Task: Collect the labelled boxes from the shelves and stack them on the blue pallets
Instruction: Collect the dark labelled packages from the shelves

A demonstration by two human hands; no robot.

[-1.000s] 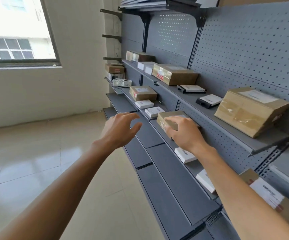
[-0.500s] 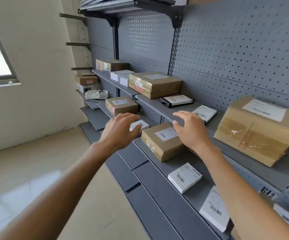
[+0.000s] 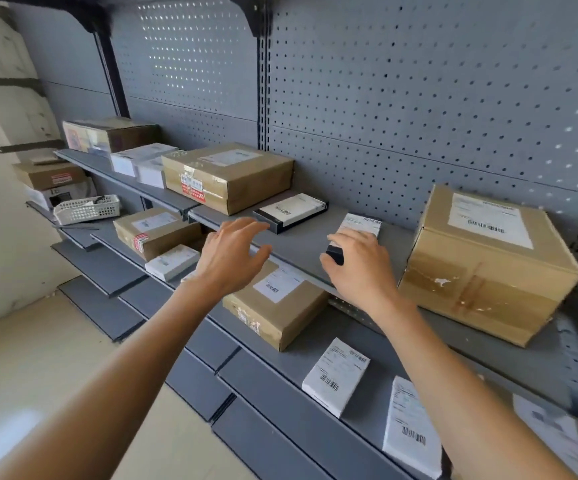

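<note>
The right hand (image 3: 360, 268) rests on a small black box with a white label (image 3: 357, 230) that lies on the upper shelf (image 3: 301, 244). The fingers (image 3: 332, 263) curl over the near end of this box and grasp it; the far end of the label shows beyond the knuckles. The box sits between a flat black-and-white box (image 3: 291, 211) on its left and a large cardboard box (image 3: 485, 261) on its right, apart from both.

The left hand (image 3: 232, 258) hovers in front of the upper shelf edge. Its fingers (image 3: 246, 225) are spread and released, holding nothing.

A taped cardboard box with a red sticker (image 3: 228, 174) stands further left on the upper shelf, touching the flat black-and-white box. Beyond it are white boxes (image 3: 142, 164) and a printed carton (image 3: 107, 133).

On the middle shelf (image 3: 377, 344), a flat cardboard box with a white label (image 3: 277, 303) lies below the left hand. To its right lie two white labelled packets (image 3: 336, 375) and (image 3: 412, 427). To its left are a smaller cardboard box (image 3: 156, 230) and a white box (image 3: 173, 261) just beside it.

A white plastic basket (image 3: 86, 209) stands at the far left, near a cardboard box with a red label (image 3: 50, 174). The pegboard back panel (image 3: 419, 98) rises behind the shelves.
</note>
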